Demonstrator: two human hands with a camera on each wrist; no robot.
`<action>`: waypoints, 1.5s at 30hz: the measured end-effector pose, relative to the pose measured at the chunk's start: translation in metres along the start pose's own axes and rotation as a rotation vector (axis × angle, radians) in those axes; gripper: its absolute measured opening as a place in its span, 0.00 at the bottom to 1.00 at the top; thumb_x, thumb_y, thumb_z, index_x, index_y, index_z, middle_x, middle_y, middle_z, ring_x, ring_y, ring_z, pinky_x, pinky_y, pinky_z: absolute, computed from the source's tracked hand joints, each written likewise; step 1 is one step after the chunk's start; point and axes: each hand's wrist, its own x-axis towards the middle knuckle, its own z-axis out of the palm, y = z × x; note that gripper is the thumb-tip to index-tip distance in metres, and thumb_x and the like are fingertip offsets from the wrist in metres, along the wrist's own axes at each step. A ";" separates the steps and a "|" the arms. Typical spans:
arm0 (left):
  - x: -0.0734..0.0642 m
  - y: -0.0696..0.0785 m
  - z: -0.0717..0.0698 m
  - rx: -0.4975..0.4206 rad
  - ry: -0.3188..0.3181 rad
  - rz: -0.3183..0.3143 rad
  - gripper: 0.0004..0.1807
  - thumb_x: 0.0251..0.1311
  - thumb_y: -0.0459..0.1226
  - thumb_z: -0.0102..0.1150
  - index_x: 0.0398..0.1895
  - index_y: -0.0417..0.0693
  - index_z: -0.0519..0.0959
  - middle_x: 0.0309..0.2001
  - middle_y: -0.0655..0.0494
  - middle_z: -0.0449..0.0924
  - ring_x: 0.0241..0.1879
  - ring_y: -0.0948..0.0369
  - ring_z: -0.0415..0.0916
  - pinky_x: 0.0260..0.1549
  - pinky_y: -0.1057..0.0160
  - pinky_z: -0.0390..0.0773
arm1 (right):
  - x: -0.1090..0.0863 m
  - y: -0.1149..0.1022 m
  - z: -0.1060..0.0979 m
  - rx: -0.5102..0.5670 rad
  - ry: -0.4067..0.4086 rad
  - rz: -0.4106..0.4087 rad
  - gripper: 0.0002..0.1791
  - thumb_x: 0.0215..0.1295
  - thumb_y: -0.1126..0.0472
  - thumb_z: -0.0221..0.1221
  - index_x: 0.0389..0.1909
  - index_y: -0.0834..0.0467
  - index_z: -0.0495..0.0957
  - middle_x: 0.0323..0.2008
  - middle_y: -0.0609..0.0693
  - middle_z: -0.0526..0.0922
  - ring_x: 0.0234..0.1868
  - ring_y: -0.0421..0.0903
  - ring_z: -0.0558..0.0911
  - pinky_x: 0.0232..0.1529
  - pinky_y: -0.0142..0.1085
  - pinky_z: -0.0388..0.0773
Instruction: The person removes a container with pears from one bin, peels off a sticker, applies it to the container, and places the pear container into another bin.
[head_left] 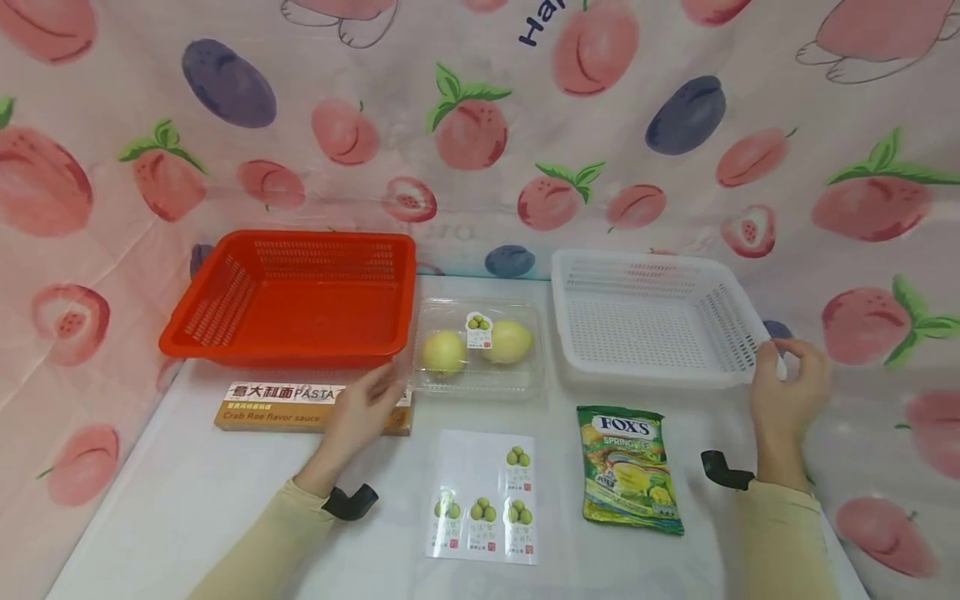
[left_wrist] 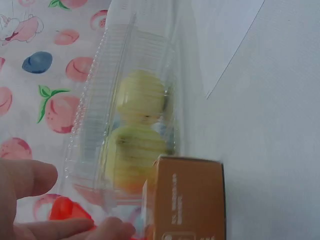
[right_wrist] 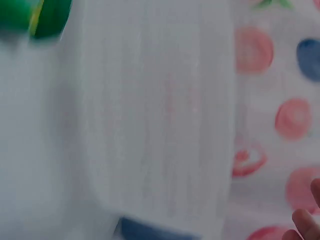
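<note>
My left hand [head_left: 365,414] reaches over the pasta box [head_left: 277,418], its fingertips near the front right corner of the red plastic basket [head_left: 288,360]. In the left wrist view the thumb [left_wrist: 30,176] stands apart from the other fingers, with a bit of red basket showing between. My right hand [head_left: 791,387] is at the front right corner of the white basket [head_left: 652,379], with curved fingers overlapping the rim in the head view. In the blurred right wrist view its fingertips [right_wrist: 306,222] appear beside the basket, with a gap between.
A clear lidded box [head_left: 480,385] with two round yellow-green fruits stands between the baskets. In front lie a sticker sheet [head_left: 468,458] and a green Fox's candy bag [head_left: 630,471]. Fruit-printed cloth [head_left: 480,200] hangs behind the table.
</note>
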 end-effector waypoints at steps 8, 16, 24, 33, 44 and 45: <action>0.012 0.001 0.008 -0.045 -0.049 -0.071 0.33 0.69 0.53 0.53 0.67 0.38 0.68 0.64 0.39 0.69 0.63 0.45 0.68 0.59 0.47 0.70 | 0.016 0.050 -0.014 -0.055 -0.216 0.374 0.30 0.68 0.51 0.53 0.71 0.50 0.66 0.71 0.47 0.61 0.70 0.41 0.59 0.69 0.36 0.57; 0.018 0.012 0.016 -0.064 -0.078 -0.078 0.36 0.68 0.54 0.54 0.69 0.39 0.65 0.64 0.38 0.70 0.60 0.44 0.71 0.55 0.45 0.74 | 0.018 0.072 -0.012 0.420 -0.388 0.652 0.39 0.73 0.60 0.51 0.78 0.45 0.43 0.77 0.44 0.41 0.70 0.45 0.59 0.45 0.26 0.78; 0.021 0.015 0.027 -0.160 -0.095 -0.120 0.33 0.71 0.50 0.52 0.71 0.40 0.62 0.65 0.38 0.68 0.53 0.46 0.76 0.48 0.50 0.80 | 0.021 0.081 -0.013 0.474 -0.536 0.688 0.38 0.76 0.55 0.49 0.78 0.41 0.40 0.77 0.44 0.41 0.72 0.47 0.58 0.42 0.29 0.79; 0.029 0.017 0.039 -0.313 -0.094 -0.190 0.37 0.73 0.50 0.47 0.76 0.43 0.51 0.72 0.41 0.55 0.67 0.45 0.60 0.56 0.48 0.73 | 0.024 0.081 -0.015 0.525 -0.589 0.711 0.37 0.75 0.53 0.51 0.78 0.39 0.43 0.77 0.48 0.45 0.72 0.51 0.57 0.43 0.31 0.79; 0.036 0.020 0.043 -0.398 0.008 -0.255 0.32 0.73 0.46 0.45 0.76 0.46 0.56 0.70 0.47 0.61 0.41 0.47 0.80 0.43 0.55 0.83 | 0.025 0.083 -0.012 0.540 -0.595 0.723 0.37 0.75 0.53 0.51 0.77 0.37 0.43 0.77 0.47 0.44 0.72 0.53 0.55 0.43 0.32 0.78; 0.035 0.020 0.043 -0.401 0.018 -0.261 0.31 0.73 0.45 0.45 0.76 0.46 0.56 0.69 0.46 0.63 0.39 0.48 0.81 0.41 0.56 0.83 | 0.024 0.082 -0.012 0.543 -0.596 0.725 0.37 0.75 0.53 0.51 0.77 0.37 0.43 0.77 0.47 0.44 0.72 0.53 0.55 0.43 0.32 0.78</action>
